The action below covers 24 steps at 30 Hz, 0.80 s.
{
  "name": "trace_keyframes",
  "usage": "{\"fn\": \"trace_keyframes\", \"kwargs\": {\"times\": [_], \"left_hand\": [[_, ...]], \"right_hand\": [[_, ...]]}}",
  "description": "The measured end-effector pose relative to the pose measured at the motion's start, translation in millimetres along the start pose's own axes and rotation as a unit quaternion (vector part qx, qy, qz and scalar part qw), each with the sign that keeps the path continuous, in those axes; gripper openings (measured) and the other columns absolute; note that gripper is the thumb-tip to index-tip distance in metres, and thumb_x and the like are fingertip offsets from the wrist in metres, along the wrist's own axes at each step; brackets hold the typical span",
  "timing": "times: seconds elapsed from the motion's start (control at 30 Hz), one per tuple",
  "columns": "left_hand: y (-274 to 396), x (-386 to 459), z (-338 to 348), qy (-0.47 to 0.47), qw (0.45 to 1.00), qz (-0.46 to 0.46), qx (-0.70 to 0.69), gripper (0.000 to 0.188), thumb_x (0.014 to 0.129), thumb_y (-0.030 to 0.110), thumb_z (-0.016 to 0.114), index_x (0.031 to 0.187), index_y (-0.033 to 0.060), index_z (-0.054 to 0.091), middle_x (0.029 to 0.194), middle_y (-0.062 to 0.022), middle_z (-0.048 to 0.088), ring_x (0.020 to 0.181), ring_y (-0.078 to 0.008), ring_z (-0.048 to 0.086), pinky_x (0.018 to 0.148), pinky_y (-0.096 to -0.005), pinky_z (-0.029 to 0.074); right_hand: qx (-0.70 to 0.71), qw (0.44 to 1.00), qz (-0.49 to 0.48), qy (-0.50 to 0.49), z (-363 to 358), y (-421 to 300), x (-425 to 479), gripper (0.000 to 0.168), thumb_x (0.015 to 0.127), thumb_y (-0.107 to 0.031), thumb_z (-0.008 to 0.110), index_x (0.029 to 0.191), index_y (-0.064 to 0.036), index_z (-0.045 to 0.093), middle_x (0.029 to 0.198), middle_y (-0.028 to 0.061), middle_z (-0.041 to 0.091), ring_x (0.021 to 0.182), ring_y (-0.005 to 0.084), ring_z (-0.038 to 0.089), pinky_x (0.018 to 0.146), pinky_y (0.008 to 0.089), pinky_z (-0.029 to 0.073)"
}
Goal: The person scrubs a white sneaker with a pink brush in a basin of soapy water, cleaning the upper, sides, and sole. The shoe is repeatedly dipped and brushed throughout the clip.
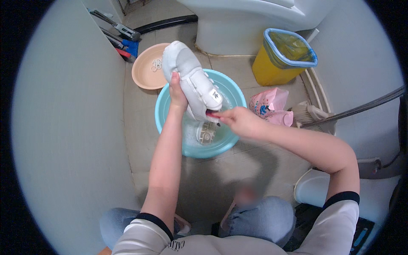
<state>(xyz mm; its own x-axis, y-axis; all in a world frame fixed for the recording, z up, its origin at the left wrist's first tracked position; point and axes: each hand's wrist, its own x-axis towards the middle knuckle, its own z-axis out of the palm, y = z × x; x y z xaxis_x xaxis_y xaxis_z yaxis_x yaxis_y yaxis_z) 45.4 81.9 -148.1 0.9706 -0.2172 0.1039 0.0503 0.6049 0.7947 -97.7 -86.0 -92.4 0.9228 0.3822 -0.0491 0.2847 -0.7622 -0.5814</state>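
Note:
My left hand (177, 92) grips a white sneaker (194, 76) by its side and holds it tilted over a turquoise plastic basin (199, 153). The shoe's toe points up and away, and its eyelets carry no lace. In my right hand (240, 119) is a red brush (213, 114) with white bristles, at the heel opening of the shoe; part of it is hidden inside. A second shoe (207, 133) sits in the basin's sudsy water, its patterned sole partly showing beneath the held one.
Behind on the left, a peach basin (143, 75) holds white shoelaces (156, 65). A yellow bin (271, 70) with a liner stands near the toilet (236, 35). To the right are a pink bag (269, 103) and a scrubbing brush (304, 113). Brooms (126, 44) lean by the left wall.

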Motion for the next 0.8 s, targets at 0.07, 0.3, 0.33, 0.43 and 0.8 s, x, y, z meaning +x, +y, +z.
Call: {"fn": "trace_keyframes", "kwargs": {"times": [0.07, 0.3, 0.33, 0.43, 0.8], "left_hand": [[0, 1, -2, -0.05, 0.998, 0.017, 0.017, 0.07, 0.085, 0.054, 0.043, 0.125, -0.0034, 0.043, 0.115, -0.015, 0.055, 0.104, -0.0258, 0.056, 0.094, -0.0369, 0.042], [-13, -3, 5, -0.046, 0.985, 0.115, 0.121, 0.062, 0.087, 0.047, 0.046, 0.125, -0.0028, 0.043, 0.117, -0.0141, 0.053, 0.102, -0.0234, 0.055, 0.089, -0.035, 0.044], [-10, -1, 4, -0.033, 0.992, 0.078, 0.093, 0.062, 0.088, 0.046, 0.045, 0.125, -0.0028, 0.043, 0.118, -0.014, 0.053, 0.103, -0.0232, 0.054, 0.09, -0.0347, 0.043], [-6, 9, -7, -0.03, 0.997, 0.036, 0.056, 0.061, 0.09, 0.045, 0.044, 0.127, -0.0028, 0.041, 0.117, -0.014, 0.053, 0.105, -0.0229, 0.053, 0.091, -0.0339, 0.042], [6, 14, 2, -0.035, 0.974, -0.16, 0.159, 0.074, 0.09, 0.057, 0.039, 0.132, -0.0041, 0.037, 0.125, -0.0173, 0.049, 0.109, -0.0235, 0.052, 0.093, -0.0332, 0.04]], "right_hand": [[0.286, 0.947, 0.142, -0.025, -3, 11, 0, 0.033, 0.091, -0.017, 0.049, 0.124, -0.014, 0.056, 0.057, 0.01, 0.052, 0.05, 0.0195, 0.054, 0.045, 0.0307, 0.042], [-0.171, 0.985, -0.007, -0.004, 5, 20, -3, 0.03, 0.088, -0.016, 0.05, 0.115, -0.012, 0.062, 0.066, 0.0086, 0.056, 0.058, 0.0168, 0.056, 0.049, 0.031, 0.045], [-0.226, 0.974, -0.016, -0.009, 3, 12, -6, 0.03, 0.088, -0.016, 0.05, 0.115, -0.012, 0.063, 0.069, 0.0092, 0.058, 0.06, 0.0169, 0.057, 0.051, 0.031, 0.046], [-0.388, 0.92, -0.045, -0.027, -5, -7, -11, 0.028, 0.088, -0.016, 0.05, 0.112, -0.014, 0.065, 0.077, 0.0112, 0.063, 0.064, 0.0173, 0.06, 0.059, 0.0312, 0.05], [-0.433, 0.872, -0.228, 0.023, -35, 37, 10, 0.033, 0.078, -0.018, 0.053, 0.109, -0.012, 0.06, 0.066, 0.0065, 0.058, 0.065, 0.0208, 0.064, 0.054, 0.0303, 0.051]]}}
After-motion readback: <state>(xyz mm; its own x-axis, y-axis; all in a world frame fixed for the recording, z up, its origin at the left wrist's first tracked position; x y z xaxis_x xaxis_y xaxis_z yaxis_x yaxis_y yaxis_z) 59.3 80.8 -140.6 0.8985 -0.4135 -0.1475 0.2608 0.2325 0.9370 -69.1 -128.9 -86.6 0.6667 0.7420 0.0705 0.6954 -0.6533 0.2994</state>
